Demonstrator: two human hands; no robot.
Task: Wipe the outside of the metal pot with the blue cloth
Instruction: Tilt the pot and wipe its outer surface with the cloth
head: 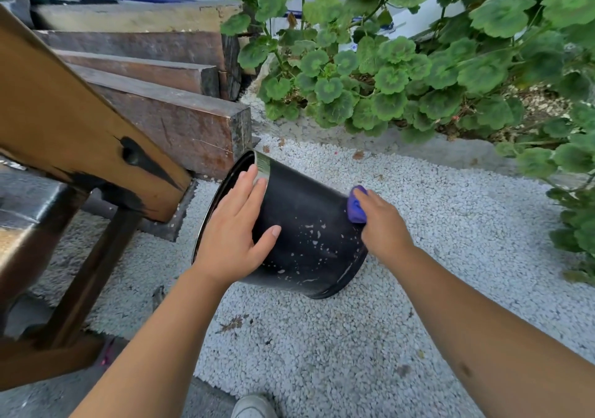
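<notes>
Black metal pot (309, 231) tipped on its side on the white gravel (418, 305), mouth turned left toward the stacked timber beams (167, 118), base to the right and low, resting on the stones. Left hand (238, 227) spread flat and open over the upper wall near the rim, fingers reaching to the shiny lip, thumb splayed down the side; pressing rather than gripping. Right hand (381, 221) clenched around the bunched blue cloth (355, 206), which touches the wall close to the base edge, on the far upper side.

Step in hand, by the look of it: rubbing the outer wall while the other palm steadies. Pale specks and streaks scattered across the near side and along the bottom edge, so plenty left to clean.

To do it well:
- Keep the left palm bearing down so the pot cannot roll or skid on loose stones.
- Open the cloth out a little; a tight wad covers little and may skip over the specks.
- Work in overlapping strokes from base toward rim, then roll the pot a part turn with the left hand to bring the speckled face up.
- Lean harder on the streaks near the bottom edge; likely dried on.
- Mind grit picked up from the gravel, which could scratch the dark finish.
- Underside hidden against the ground; needs a turn to check.
</notes>
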